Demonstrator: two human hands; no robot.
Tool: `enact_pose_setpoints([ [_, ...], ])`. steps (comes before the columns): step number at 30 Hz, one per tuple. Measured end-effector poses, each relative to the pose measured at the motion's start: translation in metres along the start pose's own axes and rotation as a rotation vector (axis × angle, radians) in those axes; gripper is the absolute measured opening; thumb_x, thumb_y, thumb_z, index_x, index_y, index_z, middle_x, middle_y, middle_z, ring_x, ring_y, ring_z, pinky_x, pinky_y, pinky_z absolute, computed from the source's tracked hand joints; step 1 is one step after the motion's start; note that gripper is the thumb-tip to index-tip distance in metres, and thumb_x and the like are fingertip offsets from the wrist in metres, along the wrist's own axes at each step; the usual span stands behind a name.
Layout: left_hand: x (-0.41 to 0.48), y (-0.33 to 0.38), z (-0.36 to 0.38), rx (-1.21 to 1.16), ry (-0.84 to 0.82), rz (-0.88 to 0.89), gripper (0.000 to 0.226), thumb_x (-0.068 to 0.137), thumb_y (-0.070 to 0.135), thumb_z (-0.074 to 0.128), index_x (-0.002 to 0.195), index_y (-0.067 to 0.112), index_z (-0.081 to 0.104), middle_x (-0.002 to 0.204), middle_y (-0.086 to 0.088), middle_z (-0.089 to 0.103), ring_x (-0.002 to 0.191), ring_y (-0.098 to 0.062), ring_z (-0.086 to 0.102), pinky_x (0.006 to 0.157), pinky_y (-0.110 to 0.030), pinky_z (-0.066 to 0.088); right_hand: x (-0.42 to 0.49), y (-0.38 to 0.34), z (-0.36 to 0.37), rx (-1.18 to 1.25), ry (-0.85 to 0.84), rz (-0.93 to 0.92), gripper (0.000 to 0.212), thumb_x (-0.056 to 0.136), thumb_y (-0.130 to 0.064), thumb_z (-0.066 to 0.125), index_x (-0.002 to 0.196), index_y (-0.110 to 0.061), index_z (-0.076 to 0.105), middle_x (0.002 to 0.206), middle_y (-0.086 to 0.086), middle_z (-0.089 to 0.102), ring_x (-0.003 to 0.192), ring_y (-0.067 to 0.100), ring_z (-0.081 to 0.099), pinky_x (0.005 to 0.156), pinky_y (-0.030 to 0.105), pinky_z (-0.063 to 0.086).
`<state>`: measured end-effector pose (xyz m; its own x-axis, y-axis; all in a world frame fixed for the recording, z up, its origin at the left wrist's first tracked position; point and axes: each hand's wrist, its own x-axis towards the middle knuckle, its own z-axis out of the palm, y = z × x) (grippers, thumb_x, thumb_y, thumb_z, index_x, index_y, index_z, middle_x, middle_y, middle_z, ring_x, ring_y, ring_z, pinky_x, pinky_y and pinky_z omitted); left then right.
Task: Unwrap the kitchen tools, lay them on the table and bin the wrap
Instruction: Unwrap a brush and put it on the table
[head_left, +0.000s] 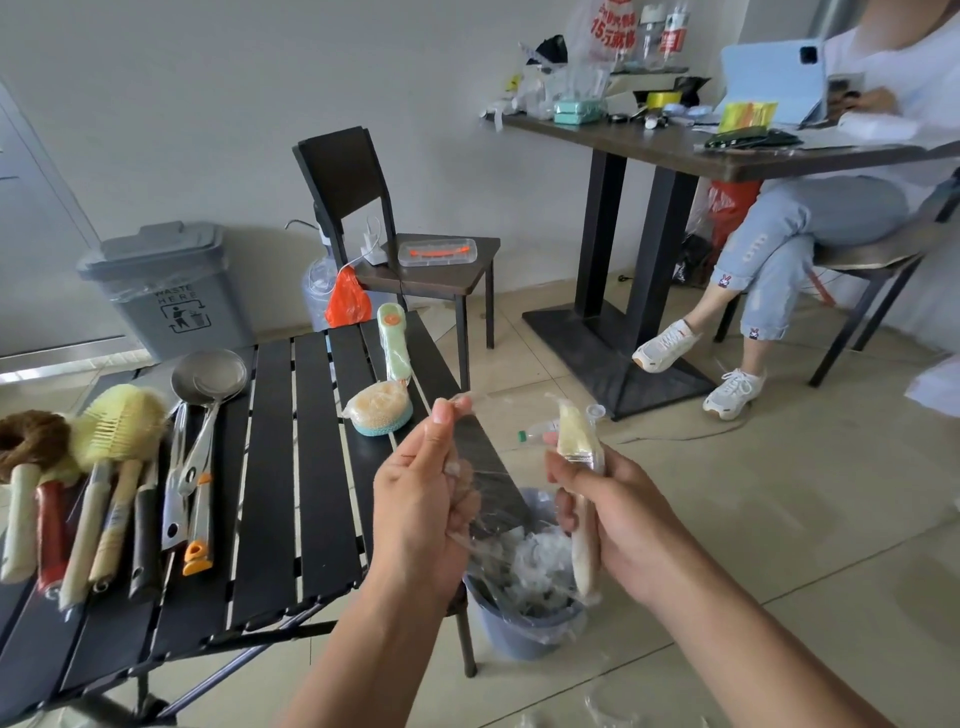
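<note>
Currently right hand (623, 525) grips brush (572, 439); left hand (421, 514) pinches wrap (462, 402); clinging wrap could tug brush into bin (519, 636) below.

2 bare hands held up level, a gap between them: the left hand (421, 499) pinches clear wrap (470, 441) between thumb and fingertips (447, 413), the right hand (618, 525) curls round a brush (576, 447).

Black slatted table (275, 493), lower left of frame. Left end: row of brushes (104, 467) and a steel ladle (208, 384). Upper right end: wrapped sponge (377, 410) and green scrubber (393, 348).
</note>
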<state>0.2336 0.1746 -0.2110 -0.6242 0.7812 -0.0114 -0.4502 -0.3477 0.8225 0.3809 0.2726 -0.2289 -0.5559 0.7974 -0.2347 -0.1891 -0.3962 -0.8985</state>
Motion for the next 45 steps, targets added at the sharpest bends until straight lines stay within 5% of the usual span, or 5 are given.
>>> enact_pose_setpoints([
  [6,0.009,0.013,-0.011,0.028,0.084,0.080,0.029,0.099,0.041,0.068,0.107,0.018,0.084,0.067,0.000,0.016,0.045,-0.007,0.017,0.035,-0.019,0.024,-0.005,-0.006,-0.003,-0.020,-0.136,0.086,0.033,0.074,-0.020,0.092,0.085,-0.019,0.061,0.066,0.001,0.053,0.056,0.013,0.048,0.051,0.022,0.044],
  [18,0.008,0.018,-0.014,0.131,0.253,0.130,0.030,0.101,0.041,0.068,0.101,0.017,0.084,0.059,0.003,0.024,0.048,-0.010,0.016,0.038,-0.021,0.022,0.003,0.000,-0.008,0.026,0.114,-0.031,0.065,0.052,-0.034,0.098,0.105,-0.007,0.072,0.063,-0.002,0.061,0.051,0.010,0.048,0.051,0.022,0.043],
  [24,0.004,0.032,-0.014,0.241,0.236,0.266,0.032,0.103,0.042,0.067,0.101,0.016,0.084,0.051,0.009,0.028,0.041,-0.009,0.021,0.040,-0.020,0.025,0.004,-0.001,-0.011,0.158,0.037,0.050,0.047,0.070,-0.021,0.092,0.111,-0.007,0.072,0.066,0.000,0.053,0.056,0.010,0.048,0.050,0.022,0.044],
  [30,0.011,0.044,-0.026,0.211,0.293,0.260,0.031,0.104,0.039,0.065,0.101,0.014,0.083,0.051,0.013,0.038,0.043,-0.008,0.020,0.038,-0.020,0.024,0.005,-0.006,-0.018,0.044,-0.014,-0.019,0.042,0.061,-0.027,0.095,0.079,-0.011,0.061,0.060,0.002,0.047,0.051,0.011,0.043,0.052,0.019,0.047],
  [45,0.020,0.047,-0.059,0.167,0.252,0.168,0.034,0.104,0.039,0.064,0.108,0.010,0.082,0.061,0.002,0.023,0.047,-0.010,0.014,0.037,-0.022,0.018,0.004,-0.013,-0.032,0.208,-0.047,0.103,0.036,0.065,-0.018,0.090,0.091,-0.013,0.065,0.070,0.000,0.053,0.061,0.012,0.050,0.058,0.023,0.052],
])
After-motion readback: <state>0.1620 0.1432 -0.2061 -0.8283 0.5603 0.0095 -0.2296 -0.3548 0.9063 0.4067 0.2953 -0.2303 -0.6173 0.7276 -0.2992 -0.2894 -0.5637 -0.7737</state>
